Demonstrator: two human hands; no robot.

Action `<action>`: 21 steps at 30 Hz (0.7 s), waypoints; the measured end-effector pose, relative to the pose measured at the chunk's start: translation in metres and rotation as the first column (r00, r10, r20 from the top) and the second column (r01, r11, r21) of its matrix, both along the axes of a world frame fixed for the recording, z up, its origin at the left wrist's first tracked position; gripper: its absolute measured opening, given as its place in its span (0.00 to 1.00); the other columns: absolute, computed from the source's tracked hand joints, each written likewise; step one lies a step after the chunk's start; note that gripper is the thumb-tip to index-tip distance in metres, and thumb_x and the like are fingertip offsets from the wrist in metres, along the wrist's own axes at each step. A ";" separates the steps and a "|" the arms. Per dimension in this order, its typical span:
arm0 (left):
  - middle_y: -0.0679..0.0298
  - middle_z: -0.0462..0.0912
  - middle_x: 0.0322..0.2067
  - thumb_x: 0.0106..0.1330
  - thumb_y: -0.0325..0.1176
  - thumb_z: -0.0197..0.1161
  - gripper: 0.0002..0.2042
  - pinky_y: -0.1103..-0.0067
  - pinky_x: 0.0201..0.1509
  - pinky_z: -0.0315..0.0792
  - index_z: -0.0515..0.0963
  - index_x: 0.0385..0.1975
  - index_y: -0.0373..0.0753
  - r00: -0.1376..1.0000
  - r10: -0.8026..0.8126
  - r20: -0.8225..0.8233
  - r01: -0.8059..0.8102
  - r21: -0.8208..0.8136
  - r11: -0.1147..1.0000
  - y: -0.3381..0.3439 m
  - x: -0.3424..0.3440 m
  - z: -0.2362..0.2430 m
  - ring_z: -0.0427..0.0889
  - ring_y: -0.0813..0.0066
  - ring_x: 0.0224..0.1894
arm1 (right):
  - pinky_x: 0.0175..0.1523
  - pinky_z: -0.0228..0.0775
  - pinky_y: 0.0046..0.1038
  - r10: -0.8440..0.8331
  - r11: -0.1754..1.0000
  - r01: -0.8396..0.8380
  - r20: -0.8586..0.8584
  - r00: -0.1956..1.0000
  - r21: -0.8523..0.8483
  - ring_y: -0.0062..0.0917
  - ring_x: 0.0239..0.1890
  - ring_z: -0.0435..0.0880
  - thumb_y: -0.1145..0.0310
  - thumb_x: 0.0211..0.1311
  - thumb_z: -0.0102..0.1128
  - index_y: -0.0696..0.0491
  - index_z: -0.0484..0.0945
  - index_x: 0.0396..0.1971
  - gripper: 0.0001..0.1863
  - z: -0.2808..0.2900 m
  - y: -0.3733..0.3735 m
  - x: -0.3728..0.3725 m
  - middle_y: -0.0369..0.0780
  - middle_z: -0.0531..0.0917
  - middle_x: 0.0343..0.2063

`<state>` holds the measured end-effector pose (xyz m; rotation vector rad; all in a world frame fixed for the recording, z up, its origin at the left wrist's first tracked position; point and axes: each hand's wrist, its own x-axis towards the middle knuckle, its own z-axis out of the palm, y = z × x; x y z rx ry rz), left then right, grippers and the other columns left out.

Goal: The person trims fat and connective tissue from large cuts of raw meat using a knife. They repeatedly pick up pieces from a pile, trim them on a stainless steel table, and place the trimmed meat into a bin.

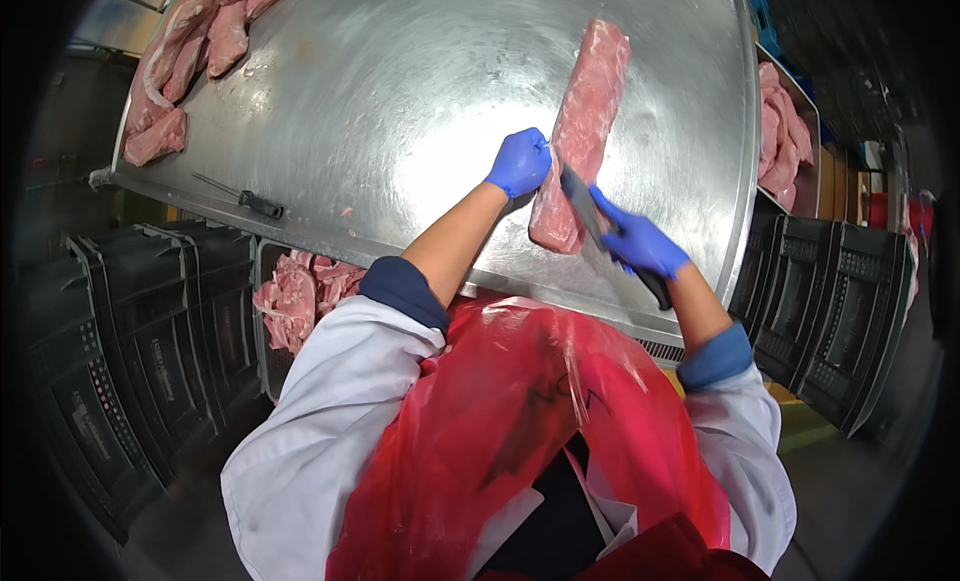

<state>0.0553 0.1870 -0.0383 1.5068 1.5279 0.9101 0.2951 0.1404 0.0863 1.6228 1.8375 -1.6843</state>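
Note:
A long pink meat loin (588,111) lies lengthwise on the steel table (330,71), right of the middle. My left hand (519,164), in a blue glove, is closed at the loin's left side, pinching a thin pale strip from its surface. My right hand (642,241), also gloved, grips a knife (582,204) by its dark handle, with the blade lying along the lower half of the loin beside my left hand. A dark-handled tool (260,203) with a slim metal shaft rests near the table's front left edge.
Several meat pieces (170,76) lie at the table's back left. A bin of meat (785,141) stands beyond the right edge. Below the front left is a crate of trimmings (292,306). Stacked black crates (150,351) stand left, others (820,306) right.

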 end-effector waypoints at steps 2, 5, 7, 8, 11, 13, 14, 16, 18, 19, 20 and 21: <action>0.52 0.81 0.24 0.64 0.32 0.60 0.08 0.70 0.36 0.76 0.78 0.31 0.33 0.996 0.000 0.091 0.002 -0.018 1.000 -0.011 0.000 0.017 0.81 0.63 0.27 | 0.29 0.74 0.26 0.016 0.999 -0.017 -0.043 0.999 -0.036 0.21 0.19 0.76 0.71 0.66 0.51 0.32 0.51 0.76 0.40 0.004 -0.007 0.009 0.39 0.78 0.22; 0.58 0.79 0.22 0.64 0.32 0.61 0.08 0.74 0.34 0.74 0.77 0.30 0.33 0.988 -0.026 0.155 0.024 0.016 1.000 -0.022 0.006 0.027 0.77 0.74 0.25 | 0.32 0.75 0.29 0.050 0.997 -0.045 -0.085 0.995 0.061 0.24 0.21 0.78 0.70 0.67 0.49 0.34 0.48 0.77 0.40 -0.019 0.010 -0.010 0.41 0.80 0.23; 0.62 0.78 0.22 0.65 0.32 0.61 0.07 0.77 0.33 0.73 0.77 0.30 0.34 0.985 -0.038 0.170 0.031 0.047 0.998 -0.020 0.005 0.025 0.75 0.78 0.26 | 0.32 0.75 0.28 0.023 0.999 -0.019 -0.120 0.993 0.030 0.24 0.21 0.78 0.70 0.66 0.49 0.33 0.48 0.77 0.40 -0.032 0.031 -0.034 0.42 0.80 0.23; 0.64 0.78 0.23 0.66 0.32 0.61 0.07 0.78 0.33 0.73 0.77 0.31 0.35 0.984 -0.031 0.178 0.022 0.053 0.998 -0.019 0.000 0.024 0.75 0.80 0.26 | 0.32 0.75 0.28 0.022 0.999 -0.018 -0.112 0.993 0.036 0.24 0.21 0.78 0.70 0.66 0.50 0.33 0.46 0.77 0.41 -0.026 0.024 -0.033 0.42 0.81 0.24; 0.67 0.79 0.25 0.67 0.31 0.60 0.05 0.81 0.34 0.72 0.77 0.32 0.36 0.972 0.071 0.223 -0.074 0.006 0.997 -0.030 -0.021 0.031 0.76 0.83 0.29 | 0.32 0.75 0.28 0.196 0.980 -0.199 -0.079 0.978 -0.032 0.24 0.21 0.80 0.67 0.67 0.51 0.32 0.47 0.77 0.40 -0.006 -0.025 0.014 0.42 0.82 0.24; 0.68 0.79 0.27 0.67 0.30 0.60 0.05 0.82 0.36 0.72 0.77 0.33 0.36 0.960 0.097 0.264 -0.105 0.017 0.994 -0.041 -0.030 0.040 0.76 0.83 0.30 | 0.34 0.76 0.27 0.193 0.966 -0.206 -0.095 0.977 -0.154 0.24 0.22 0.81 0.65 0.68 0.52 0.32 0.48 0.77 0.39 0.017 -0.044 0.032 0.43 0.84 0.26; 0.68 0.79 0.28 0.67 0.30 0.60 0.05 0.82 0.37 0.72 0.77 0.33 0.35 0.957 0.058 0.285 -0.074 0.045 0.996 -0.050 -0.028 0.043 0.76 0.84 0.31 | 0.34 0.76 0.27 0.208 0.974 -0.215 -0.105 0.973 -0.067 0.23 0.20 0.80 0.65 0.68 0.52 0.32 0.47 0.77 0.40 0.015 -0.046 0.027 0.42 0.83 0.25; 0.70 0.75 0.27 0.67 0.30 0.62 0.05 0.84 0.35 0.69 0.76 0.32 0.36 0.929 0.038 0.367 -0.067 0.066 0.996 -0.074 -0.021 0.062 0.72 0.86 0.31 | 0.31 0.76 0.26 0.381 0.906 -0.336 -0.149 0.912 0.258 0.21 0.18 0.78 0.66 0.68 0.51 0.33 0.46 0.77 0.40 -0.028 -0.029 -0.001 0.41 0.81 0.22; 0.72 0.74 0.26 0.67 0.30 0.63 0.05 0.84 0.34 0.68 0.75 0.32 0.36 0.854 0.083 0.514 -0.106 0.016 0.994 -0.098 -0.033 0.076 0.71 0.86 0.30 | 0.30 0.76 0.27 0.161 0.972 -0.203 -0.303 0.939 -0.115 0.22 0.17 0.77 0.67 0.68 0.48 0.33 0.44 0.77 0.40 -0.028 -0.023 -0.050 0.41 0.79 0.20; 0.73 0.73 0.26 0.67 0.29 0.63 0.05 0.85 0.32 0.67 0.76 0.32 0.37 0.881 0.152 0.448 -0.170 0.000 0.986 -0.114 -0.044 0.096 0.70 0.87 0.29 | 0.30 0.76 0.28 0.239 0.950 -0.286 -0.296 0.925 -0.128 0.24 0.16 0.77 0.67 0.69 0.45 0.33 0.43 0.77 0.39 -0.038 -0.027 -0.058 0.43 0.79 0.20; 0.73 0.72 0.26 0.67 0.29 0.64 0.05 0.85 0.31 0.65 0.76 0.31 0.38 0.865 0.227 0.448 -0.227 -0.053 0.972 -0.134 -0.061 0.119 0.69 0.87 0.28 | 0.30 0.77 0.28 0.324 0.927 -0.362 -0.280 0.903 -0.096 0.25 0.17 0.77 0.68 0.68 0.44 0.33 0.42 0.77 0.40 -0.030 -0.032 -0.057 0.43 0.79 0.21; 0.73 0.72 0.26 0.67 0.30 0.64 0.05 0.85 0.31 0.65 0.76 0.31 0.39 0.851 0.274 0.449 -0.284 -0.046 0.958 -0.155 -0.083 0.127 0.68 0.87 0.27 | 0.31 0.77 0.28 0.407 0.898 -0.436 -0.257 0.876 -0.064 0.25 0.17 0.78 0.69 0.68 0.44 0.33 0.41 0.77 0.40 -0.020 -0.042 -0.053 0.43 0.80 0.22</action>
